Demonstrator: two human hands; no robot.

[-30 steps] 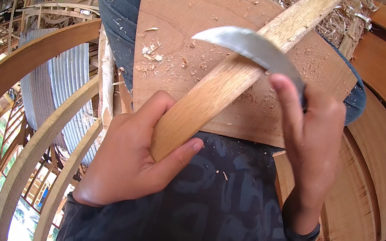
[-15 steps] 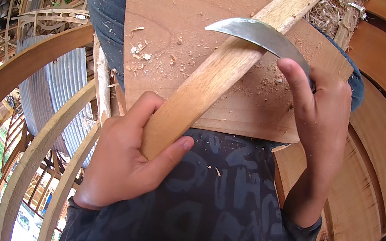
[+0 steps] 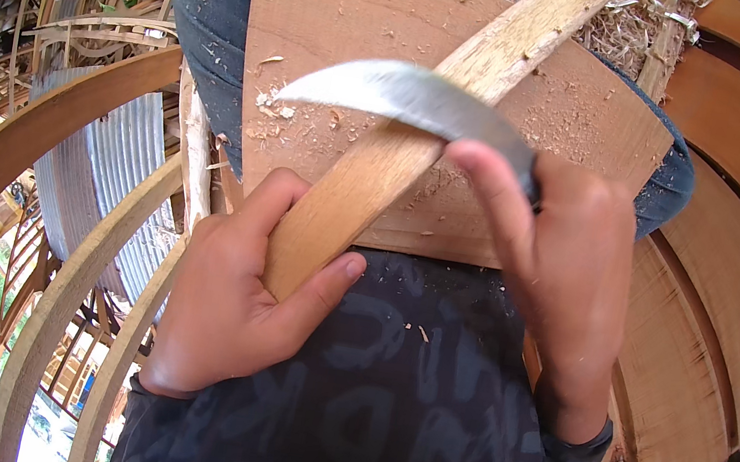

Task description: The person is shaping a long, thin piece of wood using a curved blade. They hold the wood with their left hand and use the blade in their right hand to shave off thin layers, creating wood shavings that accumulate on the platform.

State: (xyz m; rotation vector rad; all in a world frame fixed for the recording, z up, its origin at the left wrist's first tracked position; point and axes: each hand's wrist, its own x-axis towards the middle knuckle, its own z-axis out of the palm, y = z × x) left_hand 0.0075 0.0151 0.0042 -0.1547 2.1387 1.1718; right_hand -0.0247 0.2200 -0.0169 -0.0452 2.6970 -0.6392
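Observation:
A long flat strip of wood (image 3: 347,194) slants across my lap, from the lower left up to the far right. My left hand (image 3: 255,285) is closed around its near end, thumb on one edge and fingers on the other. In my right hand (image 3: 562,242) is a curved sickle-like knife (image 3: 401,96); its handle is mostly hidden in my fist. The blade lies across the strip about midway, its tip pointing left. Beneath both rests a broad thin wooden board (image 3: 315,0) on my legs, scattered with sawdust and small shavings.
Curved wooden ribs (image 3: 78,117) rise on the left, with corrugated metal sheeting (image 3: 124,163) beyond them. Wide wooden planks (image 3: 693,331) curve along the right. A heap of curled shavings (image 3: 633,36) lies at the far right, past the board.
My right hand and the knife have moved left and nearer to me along the strip. The left hand keeps its grip and has hardly shifted.

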